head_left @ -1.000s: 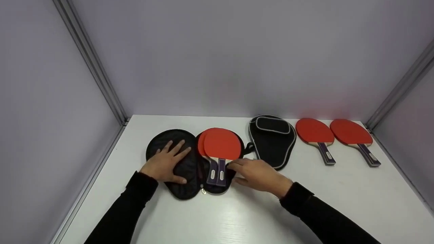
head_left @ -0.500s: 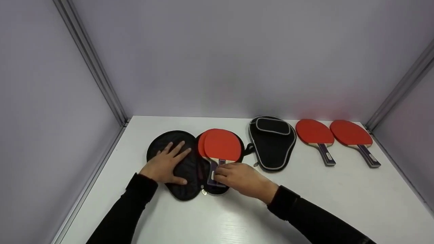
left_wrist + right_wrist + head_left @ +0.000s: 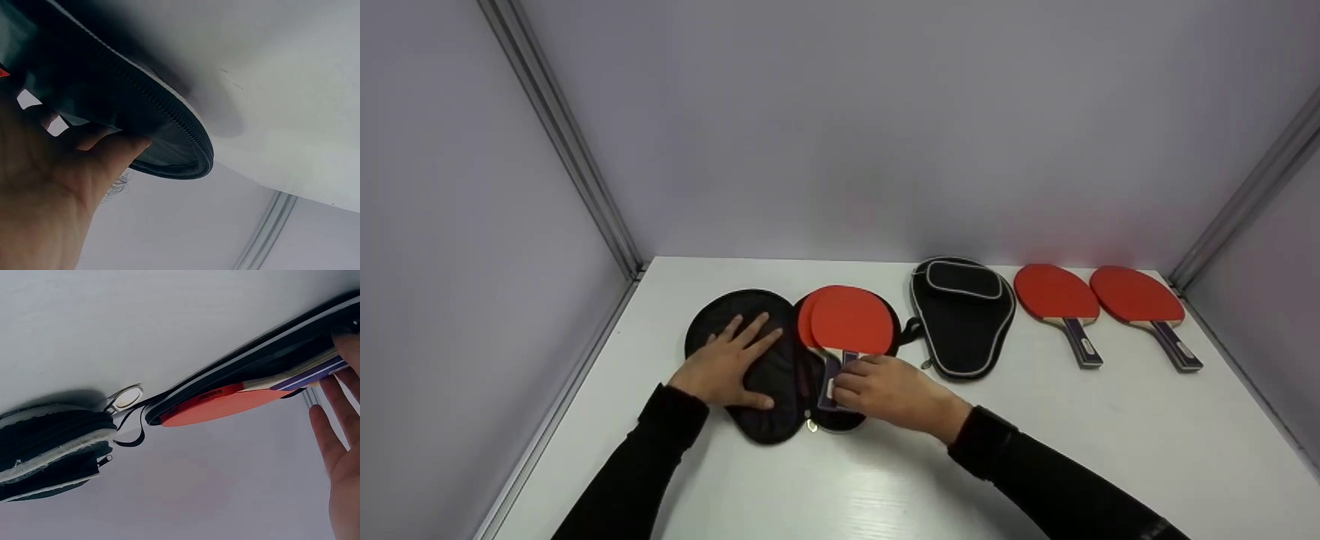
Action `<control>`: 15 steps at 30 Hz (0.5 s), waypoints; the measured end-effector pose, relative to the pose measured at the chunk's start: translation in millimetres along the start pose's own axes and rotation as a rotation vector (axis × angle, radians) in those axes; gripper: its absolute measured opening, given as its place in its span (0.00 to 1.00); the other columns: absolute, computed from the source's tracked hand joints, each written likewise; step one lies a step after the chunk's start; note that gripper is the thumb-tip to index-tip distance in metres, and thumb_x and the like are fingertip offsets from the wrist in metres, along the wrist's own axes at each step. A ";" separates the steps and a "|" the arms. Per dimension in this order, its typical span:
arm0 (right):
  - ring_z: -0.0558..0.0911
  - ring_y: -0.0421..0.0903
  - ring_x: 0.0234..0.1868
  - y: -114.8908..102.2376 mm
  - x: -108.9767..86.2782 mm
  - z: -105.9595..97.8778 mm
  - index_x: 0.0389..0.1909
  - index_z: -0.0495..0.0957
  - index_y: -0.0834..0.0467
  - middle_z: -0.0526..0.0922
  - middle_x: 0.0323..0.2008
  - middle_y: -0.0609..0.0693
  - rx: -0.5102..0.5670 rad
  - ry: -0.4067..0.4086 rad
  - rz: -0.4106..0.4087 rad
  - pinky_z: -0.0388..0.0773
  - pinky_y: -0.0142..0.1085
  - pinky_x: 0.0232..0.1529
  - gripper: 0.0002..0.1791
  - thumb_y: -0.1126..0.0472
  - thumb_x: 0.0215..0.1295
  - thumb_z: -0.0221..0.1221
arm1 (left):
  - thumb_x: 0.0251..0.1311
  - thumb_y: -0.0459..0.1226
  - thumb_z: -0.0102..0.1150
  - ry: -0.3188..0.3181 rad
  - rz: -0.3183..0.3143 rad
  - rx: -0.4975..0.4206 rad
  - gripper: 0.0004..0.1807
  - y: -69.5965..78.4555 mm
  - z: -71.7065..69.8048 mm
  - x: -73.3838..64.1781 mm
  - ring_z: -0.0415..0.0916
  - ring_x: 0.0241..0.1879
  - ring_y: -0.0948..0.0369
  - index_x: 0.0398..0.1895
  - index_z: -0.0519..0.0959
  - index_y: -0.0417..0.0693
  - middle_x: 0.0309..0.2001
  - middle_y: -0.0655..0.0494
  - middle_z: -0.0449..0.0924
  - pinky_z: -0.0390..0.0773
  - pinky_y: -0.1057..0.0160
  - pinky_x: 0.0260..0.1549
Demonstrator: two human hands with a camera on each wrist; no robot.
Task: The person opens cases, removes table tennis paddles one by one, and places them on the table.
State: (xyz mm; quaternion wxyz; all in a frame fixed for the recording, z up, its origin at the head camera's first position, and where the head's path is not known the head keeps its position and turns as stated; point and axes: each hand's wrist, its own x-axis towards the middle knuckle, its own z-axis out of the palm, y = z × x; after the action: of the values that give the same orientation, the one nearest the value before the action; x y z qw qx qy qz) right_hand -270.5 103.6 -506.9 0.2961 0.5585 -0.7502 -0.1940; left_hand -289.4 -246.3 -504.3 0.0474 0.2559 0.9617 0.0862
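Note:
An unzipped black paddle case lies spread out, its left half under my left hand, which rests on the lining with the fingers spread. Two red table tennis paddles overlap in the right half, handles toward me. My right hand grips the handle of the upper paddle, covering much of it. In the right wrist view, the thumb and fingers lie on either side of the purple-striped handle. The left wrist view shows the case's zipper edge beyond my left fingers.
To the right lies a second, closed black paddle case with grey piping and a small pocket. Two more red paddles, a nearer one and a far-right one, lie beyond it. Panel walls enclose the white table.
My right hand has moved left from beside the paddles onto the upper paddle's handle and taken hold of it. My left hand stays on the case's left half.

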 end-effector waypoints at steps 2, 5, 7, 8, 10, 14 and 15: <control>0.91 0.40 0.62 1.9 -1.6 -0.5 0.59 0.88 0.44 0.94 0.59 0.37 0.007 0.019 0.005 0.91 0.32 0.65 0.10 0.54 0.83 0.71 | 0.65 0.65 0.84 -0.004 -0.001 0.001 0.66 0.1 0.0 0.1 0.50 0.94 0.23 0.98 0.59 0.54 0.98 0.39 0.49 0.67 0.14 0.82; 0.92 0.41 0.63 5.0 -2.0 -2.9 0.61 0.88 0.46 0.94 0.59 0.40 0.005 0.046 0.023 0.92 0.32 0.65 0.15 0.59 0.79 0.74 | 0.65 0.66 0.84 -0.004 -0.002 0.004 0.66 0.5 -0.2 0.0 0.50 0.94 0.23 0.98 0.59 0.54 0.98 0.39 0.49 0.67 0.14 0.83; 0.92 0.42 0.63 7.2 -1.9 -5.0 0.61 0.89 0.48 0.95 0.58 0.41 0.004 0.067 0.044 0.93 0.33 0.64 0.16 0.61 0.77 0.75 | 0.65 0.66 0.84 0.000 0.000 0.007 0.66 0.8 -0.3 -0.2 0.50 0.94 0.24 0.98 0.60 0.54 0.98 0.39 0.49 0.67 0.14 0.82; 0.92 0.43 0.63 8.2 -1.7 -6.3 0.61 0.89 0.49 0.94 0.58 0.41 0.005 0.074 0.058 0.93 0.32 0.63 0.15 0.62 0.78 0.75 | 0.65 0.66 0.84 0.003 0.001 0.009 0.65 0.9 -0.4 -0.3 0.50 0.94 0.24 0.98 0.60 0.54 0.98 0.39 0.50 0.67 0.14 0.82; 0.92 0.43 0.62 10.0 -1.4 -9.1 0.60 0.89 0.50 0.94 0.57 0.42 0.013 0.083 0.090 0.93 0.32 0.62 0.13 0.62 0.79 0.74 | 0.65 0.66 0.84 0.007 0.005 0.012 0.65 1.1 -0.6 -0.6 0.51 0.94 0.23 0.97 0.60 0.53 0.98 0.39 0.50 0.68 0.14 0.82; 0.91 0.44 0.61 13.2 -1.2 -16.1 0.57 0.87 0.52 0.93 0.57 0.45 0.059 0.088 0.171 0.94 0.32 0.57 0.10 0.60 0.81 0.74 | 0.66 0.65 0.84 0.005 0.006 0.011 0.65 1.7 -1.3 -0.8 0.51 0.94 0.23 0.97 0.60 0.53 0.98 0.39 0.50 0.67 0.14 0.82; 0.91 0.45 0.61 14.0 -1.2 -18.1 0.56 0.86 0.53 0.93 0.57 0.46 0.074 0.089 0.193 0.95 0.32 0.55 0.11 0.61 0.80 0.74 | 0.66 0.65 0.84 0.004 0.006 0.008 0.65 1.9 -1.5 -0.9 0.50 0.94 0.23 0.98 0.60 0.52 0.98 0.39 0.50 0.67 0.14 0.82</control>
State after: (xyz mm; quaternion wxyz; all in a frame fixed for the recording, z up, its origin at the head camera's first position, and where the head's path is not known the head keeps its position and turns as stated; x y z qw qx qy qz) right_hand -268.5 109.7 -484.9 0.3254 0.5022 -0.7934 -0.1118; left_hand -287.9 -245.4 -502.4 0.0444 0.2587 0.9614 0.0829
